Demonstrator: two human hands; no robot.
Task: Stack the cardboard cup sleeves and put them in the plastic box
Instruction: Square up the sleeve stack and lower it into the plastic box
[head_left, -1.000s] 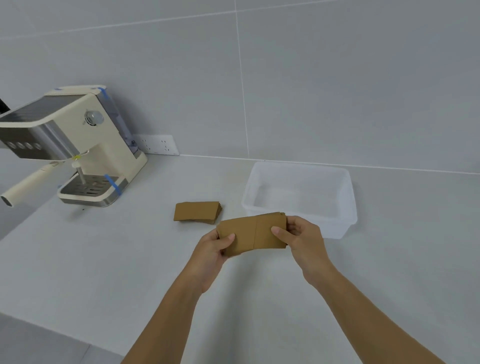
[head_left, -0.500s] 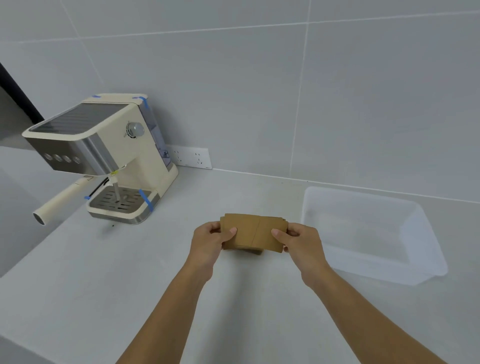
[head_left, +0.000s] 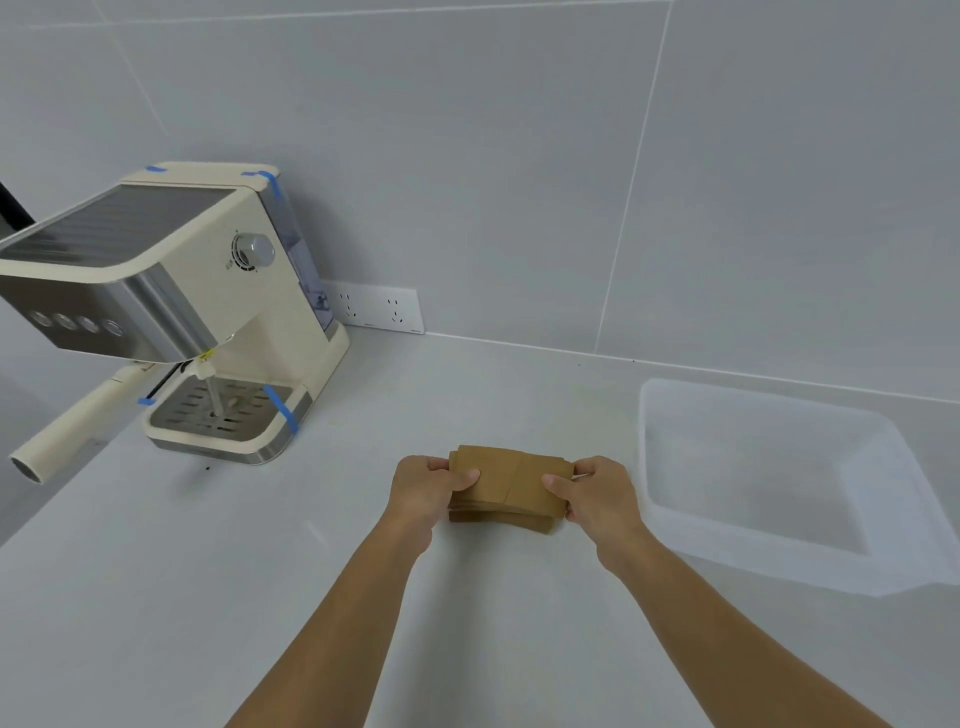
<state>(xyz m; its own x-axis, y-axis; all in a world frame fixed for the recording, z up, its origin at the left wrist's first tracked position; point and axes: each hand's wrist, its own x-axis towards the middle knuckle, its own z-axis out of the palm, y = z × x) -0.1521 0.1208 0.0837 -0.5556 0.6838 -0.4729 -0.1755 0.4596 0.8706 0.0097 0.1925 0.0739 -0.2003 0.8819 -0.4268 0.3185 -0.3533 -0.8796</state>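
A stack of flat brown cardboard cup sleeves (head_left: 511, 483) sits low over the white counter at the centre, on top of more sleeves whose edges (head_left: 498, 519) show beneath it. My left hand (head_left: 423, 491) pinches the stack's left end, thumb on top. My right hand (head_left: 597, 493) pinches its right end the same way. The clear plastic box (head_left: 675, 525) stands to the right of my right hand, with nothing visible inside.
A cream espresso machine (head_left: 171, 312) with blue tape strips stands at the back left, its handle (head_left: 67, 421) sticking out toward the counter's left edge. A white wall socket strip (head_left: 379, 309) sits at the base of the grey tiled wall.
Both hands carried the held sleeves left, over the second pile on the counter, and lowered them onto it. The view turned left, so the box now lies farther right.
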